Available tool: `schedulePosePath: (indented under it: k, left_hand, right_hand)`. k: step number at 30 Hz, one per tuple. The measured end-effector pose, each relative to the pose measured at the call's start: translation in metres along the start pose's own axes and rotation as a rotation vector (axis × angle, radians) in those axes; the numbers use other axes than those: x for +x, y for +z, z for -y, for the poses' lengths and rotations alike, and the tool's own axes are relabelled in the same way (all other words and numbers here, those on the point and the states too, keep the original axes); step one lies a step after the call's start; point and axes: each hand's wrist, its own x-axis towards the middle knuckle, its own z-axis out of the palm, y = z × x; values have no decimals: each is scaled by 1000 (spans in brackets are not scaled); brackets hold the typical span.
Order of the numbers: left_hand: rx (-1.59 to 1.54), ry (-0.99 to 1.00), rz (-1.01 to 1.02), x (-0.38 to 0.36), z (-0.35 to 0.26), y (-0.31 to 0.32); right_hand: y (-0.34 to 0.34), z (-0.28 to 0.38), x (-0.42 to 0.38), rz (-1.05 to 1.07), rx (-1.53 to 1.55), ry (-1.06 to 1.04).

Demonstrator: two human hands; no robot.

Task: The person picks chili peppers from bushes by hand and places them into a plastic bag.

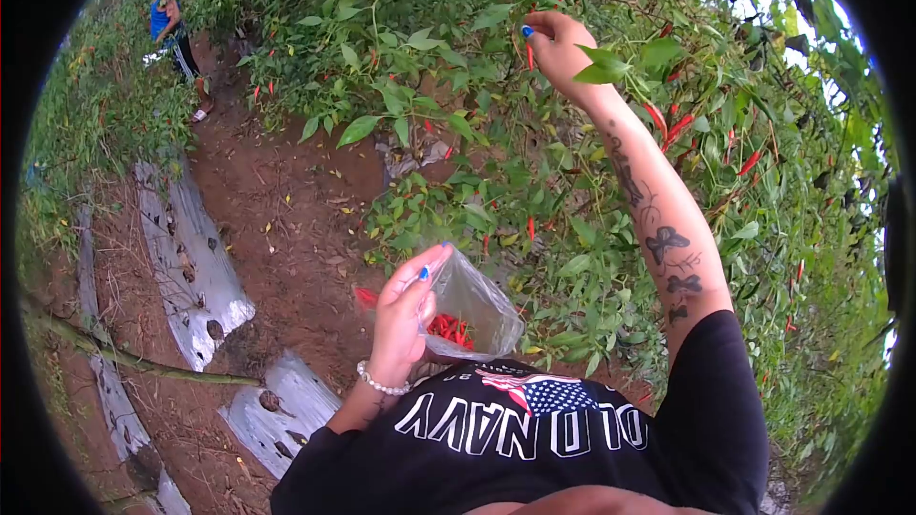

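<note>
At the left hand (403, 313): grips the rim of a clear plastic bag (491, 310) between thumb and fingers, in front of the chest. Low inside the bag: a small heap of loose red chili peppers (448, 330). Beside the same hand: a blurred red item (364, 298), too unclear to identify.

At the right hand (565, 50): reaches up into the chili plants (582, 257), fingers curled toward the thumb. Just below the fingertips: a hanging chili pepper (530, 58). Cannot tell whether pinched on fruit, on stem or on nothing.

Handling, by judgement: rate the hanging pepper as very light, smooth, slightly slippery, firm but easily split under a hard pinch. Best held at the stalk end, not at the slender tip. Rate the bag as thin, limp and liable to fold shut when slack; best held by the rim, mouth spread.

Edges and room: at the right wrist, overlapping green leaves (603, 67), hence little sideways freedom. Right of the forearm, further red chilies (677, 129) in dense growth, easily knocked. Left of the bag, open room over a brown soil path (296, 200), bordered by silver plastic sheeting (191, 262) with ragged holes. At lower left, a thin branch (143, 362), a possible trip point. At upper left, well apart, a person in a blue top (164, 19).
</note>
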Motion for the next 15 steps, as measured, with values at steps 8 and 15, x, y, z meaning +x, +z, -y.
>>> schedulePosePath:
  k: [8,15]
  left_hand:
    - [5,20,-34,5,-7,-17]
    - [59,15,-39,1,-9,-20]
  right_hand:
    - [49,-43,48,-277,-25,252]
    - [52,-50,67,-258,793,675]
